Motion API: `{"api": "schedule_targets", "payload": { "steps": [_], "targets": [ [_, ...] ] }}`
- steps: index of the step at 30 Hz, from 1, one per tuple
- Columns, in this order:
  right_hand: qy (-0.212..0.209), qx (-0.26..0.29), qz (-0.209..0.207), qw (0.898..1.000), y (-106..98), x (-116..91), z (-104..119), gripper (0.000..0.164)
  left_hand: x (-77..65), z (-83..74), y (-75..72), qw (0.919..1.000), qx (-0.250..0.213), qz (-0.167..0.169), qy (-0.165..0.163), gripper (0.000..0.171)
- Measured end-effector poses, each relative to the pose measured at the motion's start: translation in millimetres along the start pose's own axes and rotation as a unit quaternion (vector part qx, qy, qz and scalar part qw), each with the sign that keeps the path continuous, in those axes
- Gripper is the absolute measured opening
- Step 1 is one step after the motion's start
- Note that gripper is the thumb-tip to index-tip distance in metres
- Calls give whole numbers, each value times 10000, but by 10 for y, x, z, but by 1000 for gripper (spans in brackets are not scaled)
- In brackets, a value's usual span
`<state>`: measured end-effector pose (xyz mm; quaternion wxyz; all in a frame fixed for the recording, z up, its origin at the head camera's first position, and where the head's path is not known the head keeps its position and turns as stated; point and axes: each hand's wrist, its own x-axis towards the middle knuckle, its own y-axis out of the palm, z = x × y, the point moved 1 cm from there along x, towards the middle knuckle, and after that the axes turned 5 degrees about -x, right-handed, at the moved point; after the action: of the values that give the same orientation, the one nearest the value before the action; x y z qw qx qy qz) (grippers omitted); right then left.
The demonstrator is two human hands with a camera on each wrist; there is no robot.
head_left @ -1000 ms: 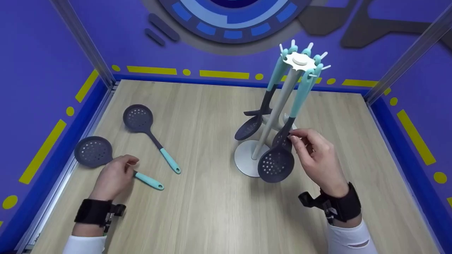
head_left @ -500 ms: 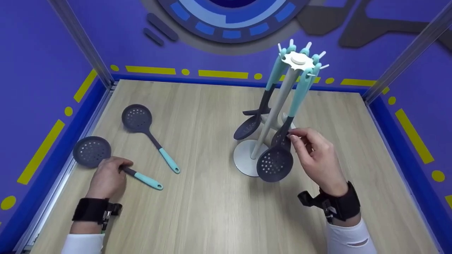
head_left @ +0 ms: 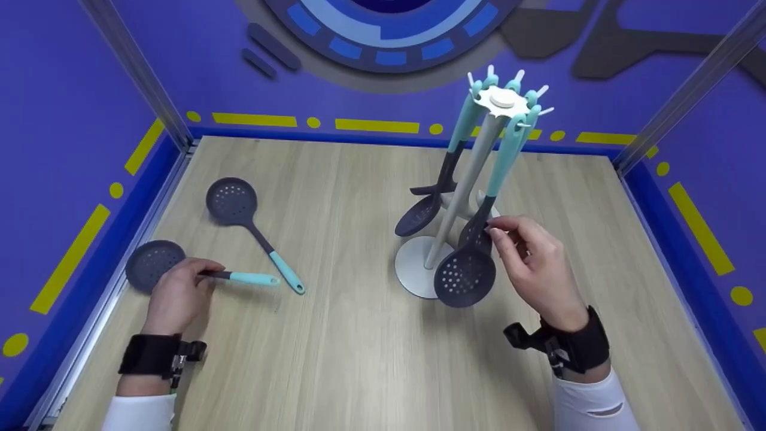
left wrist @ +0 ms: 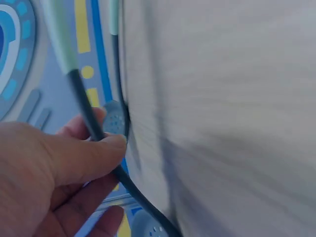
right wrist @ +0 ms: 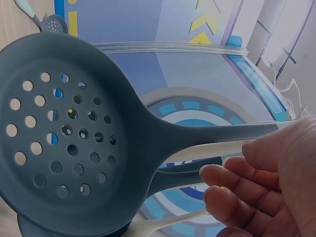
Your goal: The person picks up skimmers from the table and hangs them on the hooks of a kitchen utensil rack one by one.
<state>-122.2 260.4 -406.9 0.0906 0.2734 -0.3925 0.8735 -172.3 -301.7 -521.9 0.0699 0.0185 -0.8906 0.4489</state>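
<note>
In the head view, my left hand (head_left: 179,293) pinches the dark neck of a skimmer (head_left: 254,278) with a teal handle. The handle end is raised off the table; its perforated head is low at the left. A second skimmer (head_left: 232,201) lies flat beyond it. My right hand (head_left: 532,263) is at a white utensil stand (head_left: 416,269), fingers bent, fingertips against the dark utensils hanging there. Nearest hangs another skimmer (right wrist: 59,133), large in the right wrist view, with a second dark utensil (right wrist: 185,175) behind it. Whether those fingertips pinch anything is unclear.
Further teal-handled utensils hang on the stand, among them a slotted spoon (head_left: 419,215) on its left side. The wooden table (head_left: 341,359) is bounded by blue printed panels (head_left: 66,120) at the left, back and right.
My left hand has slid along the skimmer's neck towards its head and tilted it, so the handle end has risen and swung away from me. The right hand stays put.
</note>
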Motion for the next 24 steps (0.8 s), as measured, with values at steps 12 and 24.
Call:
{"api": "schedule_targets", "payload": {
  "steps": [12, 24],
  "targets": [
    [7, 16, 0, 10000, -5, 2, 3, 15, 88, -449, 25, 9972, -338, -583, 338, 25],
    [-50, 65, 6, 10000, -18, -1, 6, 14, 131, -1092, 203, 9719, -1242, -1339, 1485, 35]
  ]
}}
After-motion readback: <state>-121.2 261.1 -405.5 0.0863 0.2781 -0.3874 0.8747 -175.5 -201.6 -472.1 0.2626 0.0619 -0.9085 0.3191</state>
